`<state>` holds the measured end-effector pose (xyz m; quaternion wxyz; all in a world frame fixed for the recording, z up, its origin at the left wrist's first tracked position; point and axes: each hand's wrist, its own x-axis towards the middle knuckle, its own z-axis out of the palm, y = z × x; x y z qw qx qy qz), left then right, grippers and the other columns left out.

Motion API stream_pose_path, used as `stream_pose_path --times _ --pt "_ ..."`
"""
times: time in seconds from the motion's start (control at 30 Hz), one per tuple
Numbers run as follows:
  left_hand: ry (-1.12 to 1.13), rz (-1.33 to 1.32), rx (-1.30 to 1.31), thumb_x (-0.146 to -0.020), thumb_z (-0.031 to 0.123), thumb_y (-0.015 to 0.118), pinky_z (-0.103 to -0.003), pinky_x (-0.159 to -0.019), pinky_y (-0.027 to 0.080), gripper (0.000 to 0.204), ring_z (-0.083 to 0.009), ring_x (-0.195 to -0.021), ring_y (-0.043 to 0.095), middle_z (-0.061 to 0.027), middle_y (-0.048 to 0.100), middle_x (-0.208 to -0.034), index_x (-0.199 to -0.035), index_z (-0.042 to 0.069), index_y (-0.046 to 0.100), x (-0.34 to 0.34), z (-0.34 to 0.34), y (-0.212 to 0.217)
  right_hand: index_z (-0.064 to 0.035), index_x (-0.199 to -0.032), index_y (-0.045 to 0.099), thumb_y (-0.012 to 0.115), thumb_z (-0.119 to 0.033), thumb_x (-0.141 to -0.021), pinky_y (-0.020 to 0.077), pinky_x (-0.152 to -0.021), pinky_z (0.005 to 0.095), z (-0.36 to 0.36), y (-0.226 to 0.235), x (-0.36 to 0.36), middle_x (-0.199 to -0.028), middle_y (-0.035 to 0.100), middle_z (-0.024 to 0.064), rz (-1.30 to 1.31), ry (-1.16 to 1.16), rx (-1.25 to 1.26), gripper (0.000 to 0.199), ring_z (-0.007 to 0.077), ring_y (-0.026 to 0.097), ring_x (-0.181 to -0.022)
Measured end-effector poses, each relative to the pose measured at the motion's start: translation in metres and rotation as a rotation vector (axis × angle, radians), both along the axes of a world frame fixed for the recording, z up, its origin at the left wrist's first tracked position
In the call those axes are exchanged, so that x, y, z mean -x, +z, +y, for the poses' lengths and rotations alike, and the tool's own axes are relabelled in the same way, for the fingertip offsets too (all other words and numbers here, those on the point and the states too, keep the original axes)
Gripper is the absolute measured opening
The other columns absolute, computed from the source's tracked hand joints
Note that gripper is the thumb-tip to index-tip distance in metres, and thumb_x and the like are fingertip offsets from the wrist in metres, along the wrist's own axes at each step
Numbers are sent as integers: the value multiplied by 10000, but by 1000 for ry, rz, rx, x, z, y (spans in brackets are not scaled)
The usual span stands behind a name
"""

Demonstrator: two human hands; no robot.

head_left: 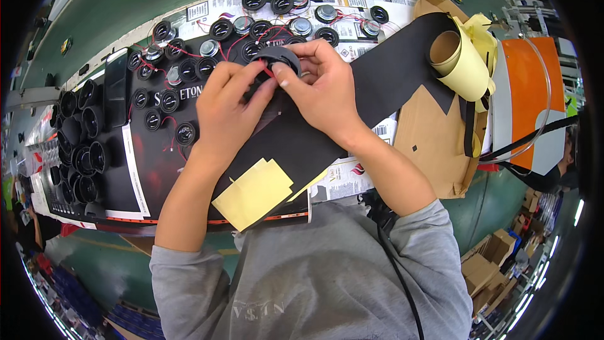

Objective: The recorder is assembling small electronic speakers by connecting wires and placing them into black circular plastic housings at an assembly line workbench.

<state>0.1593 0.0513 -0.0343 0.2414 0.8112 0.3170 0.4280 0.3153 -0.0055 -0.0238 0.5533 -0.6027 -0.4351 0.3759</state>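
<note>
— While both hands are up at the far side of the bench [126,0], what are they on?

— One small round black speaker [277,60]. It sits between them, above the long black foam strip [377,82] that runs across the bench.

— How is the left hand [229,110] set?

— Fingers curled in, thumb and forefinger pinched narrow against the speaker's left rim, right where a red wire [267,70] comes off it.

— And the right hand [324,91]?

— Cupped over the right side, fingers bent around the top edge, thumb pressing the front. Neither hand is spread wide; both are closed on that one speaker.

— What lies about them?

— More speakers [189,69] with red leads, scattered just beyond and to the left. Black cones [78,145] are stacked at the left edge. A yellow backing sheet [251,192] lies near the left forearm, and the roll of backing paper [459,56] sits well apart on the right, on brown cardboard [428,145].
</note>
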Motion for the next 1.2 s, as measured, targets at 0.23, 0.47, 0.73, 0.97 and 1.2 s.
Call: stream_pose_path --times 0.23,0.47,0.73,0.97,1.2 --pt "-132 -80 203 -754 100 784 -281 -529 442 285 -151 -605 534 -59 592 -750 -1015 15 704 1 5 5 28 -1118 468 706 -115 -879 554 -791 282 -6 -6 9 -1174 618 179 305 69 -195 367 170 644 -988" --pt "-187 -205 865 -851 141 744 -224 -564 529 269 -86 -681 635 -49 701 -853 -1070 -6 694 9 9 11 47 -1245 479 705 -123 -890 539 -877 302 -7 0 10 -1186 614 191 267 190 -182 454 193 626 -1046" --pt "-280 -406 972 -797 111 796 -243 -638 560 288 -105 -723 650 -84 694 -840 -996 -54 670 10 9 1 58 -1312 510 710 -83 -876 539 -912 324 -14 3 10 -1172 628 194 205 206 -138 499 205 639 -1041" --pt "-220 -436 994 -788 120 807 -240 -627 559 302 -123 -751 667 -93 695 -851 -985 -59 665 9 6 -7 52 -1295 532 708 -82 -875 543 -903 320 -14 0 12 -1162 638 191 150 199 -141 474 199 650 -1021" --pt "-99 -453 735 -752 201 846 -228 -641 547 557 -125 -810 648 -101 672 -980 -1181 -31 576 -3 1 2 30 -1294 539 648 -103 -926 480 -972 312 -7 6 6 -1234 616 146 258 234 -287 406 177 597 -1111"
